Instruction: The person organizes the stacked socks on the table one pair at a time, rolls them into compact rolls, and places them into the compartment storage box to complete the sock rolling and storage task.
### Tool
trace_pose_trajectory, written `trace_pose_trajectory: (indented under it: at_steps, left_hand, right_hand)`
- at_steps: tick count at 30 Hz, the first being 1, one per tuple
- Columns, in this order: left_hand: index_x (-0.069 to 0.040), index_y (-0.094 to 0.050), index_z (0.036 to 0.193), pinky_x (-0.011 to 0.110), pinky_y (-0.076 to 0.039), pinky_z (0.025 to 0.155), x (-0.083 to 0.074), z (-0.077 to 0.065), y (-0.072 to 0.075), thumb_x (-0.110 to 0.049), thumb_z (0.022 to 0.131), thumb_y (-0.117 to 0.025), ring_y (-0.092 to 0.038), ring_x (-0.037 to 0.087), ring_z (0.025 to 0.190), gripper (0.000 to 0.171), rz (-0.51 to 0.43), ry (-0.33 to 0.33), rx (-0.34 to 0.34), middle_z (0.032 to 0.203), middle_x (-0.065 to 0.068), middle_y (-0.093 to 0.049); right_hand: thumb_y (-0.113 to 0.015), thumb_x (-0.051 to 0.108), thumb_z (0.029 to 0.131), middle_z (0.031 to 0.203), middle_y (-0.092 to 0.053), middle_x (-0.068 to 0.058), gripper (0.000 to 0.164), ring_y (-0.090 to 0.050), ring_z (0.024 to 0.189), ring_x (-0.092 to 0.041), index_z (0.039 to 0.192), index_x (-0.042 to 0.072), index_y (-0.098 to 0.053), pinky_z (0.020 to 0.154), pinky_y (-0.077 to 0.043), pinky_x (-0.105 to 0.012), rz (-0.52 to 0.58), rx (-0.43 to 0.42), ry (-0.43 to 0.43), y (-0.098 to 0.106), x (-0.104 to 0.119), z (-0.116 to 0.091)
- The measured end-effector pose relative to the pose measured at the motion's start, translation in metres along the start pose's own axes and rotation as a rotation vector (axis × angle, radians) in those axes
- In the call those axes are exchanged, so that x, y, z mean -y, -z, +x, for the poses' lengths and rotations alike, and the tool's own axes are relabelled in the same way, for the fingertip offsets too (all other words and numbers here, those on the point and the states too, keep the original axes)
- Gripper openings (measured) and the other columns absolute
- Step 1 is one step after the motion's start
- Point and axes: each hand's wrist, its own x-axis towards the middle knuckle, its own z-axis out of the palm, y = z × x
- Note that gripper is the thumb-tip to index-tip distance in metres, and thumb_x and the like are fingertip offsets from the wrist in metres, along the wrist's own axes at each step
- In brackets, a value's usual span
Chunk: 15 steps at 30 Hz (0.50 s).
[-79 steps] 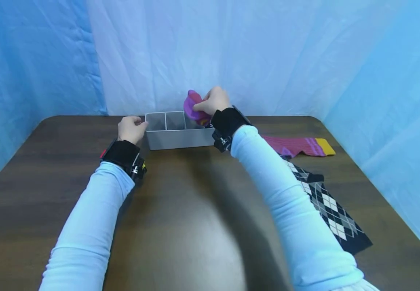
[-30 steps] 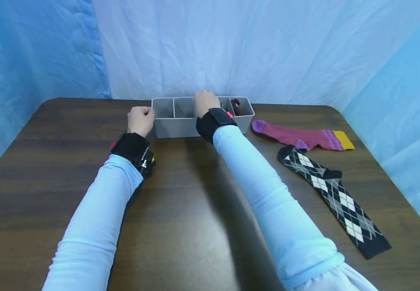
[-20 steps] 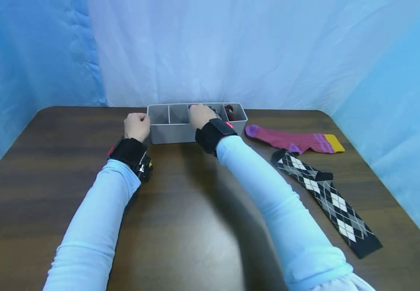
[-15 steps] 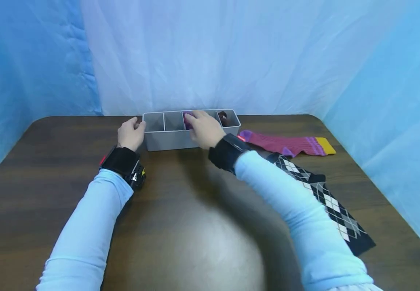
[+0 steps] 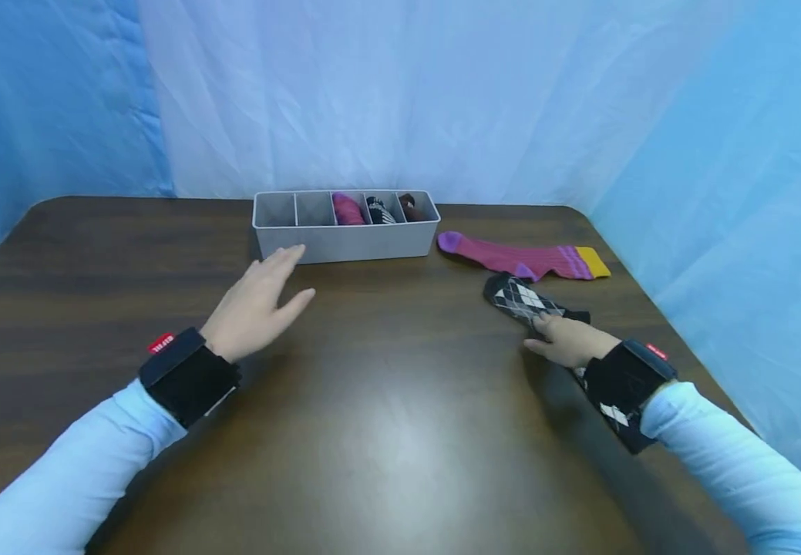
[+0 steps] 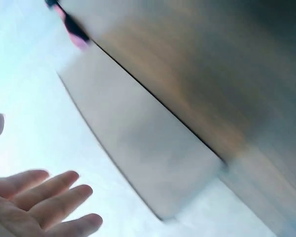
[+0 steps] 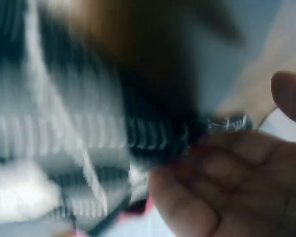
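A black, grey and white argyle sock [image 5: 521,301] lies flat on the right of the table, partly covered by my right hand [image 5: 570,339]. That hand's fingers reach over the sock; in the right wrist view the thumb [image 7: 290,96] stands apart from them, and nothing is pinched. My left hand [image 5: 254,308] hovers in front of a grey divided box [image 5: 355,244], fingers spread and holding nothing. The box's right-hand compartments hold a rolled magenta sock [image 5: 348,210], a black-and-white bundle [image 5: 379,210] and a dark brown bundle [image 5: 411,208].
Behind the argyle sock lies a flat magenta sock [image 5: 511,256] with purple patches and a yellow cuff. The dark wooden table [image 5: 372,370] has its back edge just behind the box. Blue-white curtains [image 5: 400,92] surround the table.
My right hand has put the magenta bundle into the box's middle compartment, let go and moved right to the argyle sock. My left hand has come back from the box's left end and spread.
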Motion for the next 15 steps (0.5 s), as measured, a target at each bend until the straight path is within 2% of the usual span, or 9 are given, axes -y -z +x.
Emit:
trace_pose_trajectory:
  at_steps: [2, 5, 9, 12, 15]
  left_hand:
    - [-0.002, -0.029, 0.132, 0.048, -0.019, 0.101, -0.011, -0.001, -0.008, -0.030, 0.086, -0.048, -0.026, 0.030, 0.127, 0.058, 0.011, -0.047, 0.025, 0.136, 0.016, -0.031]
    - [-0.002, -0.034, 0.130, 0.043, -0.022, 0.101, -0.027, -0.003, -0.018, -0.030, 0.085, -0.050, -0.028, 0.026, 0.127, 0.055, 0.009, -0.111, 0.057, 0.135, 0.014, -0.034]
    - [-0.002, -0.040, 0.126, 0.039, -0.030, 0.098, -0.047, -0.010, -0.032, -0.030, 0.085, -0.050, -0.034, 0.023, 0.124, 0.051, -0.016, -0.201, 0.113, 0.132, 0.013, -0.039]
    - [-0.002, -0.044, 0.124, 0.037, -0.034, 0.095, -0.060, -0.016, -0.042, -0.029, 0.086, -0.049, -0.038, 0.021, 0.121, 0.047, -0.012, -0.269, 0.190, 0.129, 0.012, -0.042]
    - [-0.002, -0.046, 0.122, 0.036, -0.036, 0.093, -0.067, -0.019, -0.053, -0.024, 0.087, -0.046, -0.041, 0.020, 0.119, 0.041, 0.032, -0.308, 0.274, 0.127, 0.012, -0.045]
  right_hand:
    - [-0.037, 0.033, 0.090, 0.132, -0.022, -0.033, 0.058, -0.023, 0.121, -0.044, 0.128, -0.009, -0.029, 0.098, -0.020, -0.051, 0.019, 0.051, 0.016, -0.003, 0.002, 0.003]
    - [-0.037, 0.031, 0.091, 0.133, -0.023, -0.031, 0.054, -0.025, 0.122, -0.042, 0.128, -0.007, -0.031, 0.098, -0.021, -0.051, 0.057, 0.076, 0.084, -0.002, 0.022, 0.006]
    - [-0.039, 0.030, 0.090, 0.136, -0.024, -0.024, 0.051, -0.026, 0.125, -0.035, 0.129, -0.002, -0.032, 0.100, -0.021, -0.046, 0.055, 0.077, 0.196, -0.002, 0.065, 0.008]
    - [-0.040, 0.032, 0.089, 0.137, -0.025, -0.019, 0.051, -0.028, 0.126, -0.029, 0.130, 0.001, -0.033, 0.101, -0.023, -0.042, -0.012, 0.052, 0.261, -0.008, 0.102, 0.009]
    - [-0.039, 0.032, 0.089, 0.137, -0.026, -0.018, 0.051, -0.029, 0.126, -0.026, 0.130, 0.002, -0.032, 0.101, -0.025, -0.038, -0.080, 0.015, 0.344, -0.011, 0.133, 0.011]
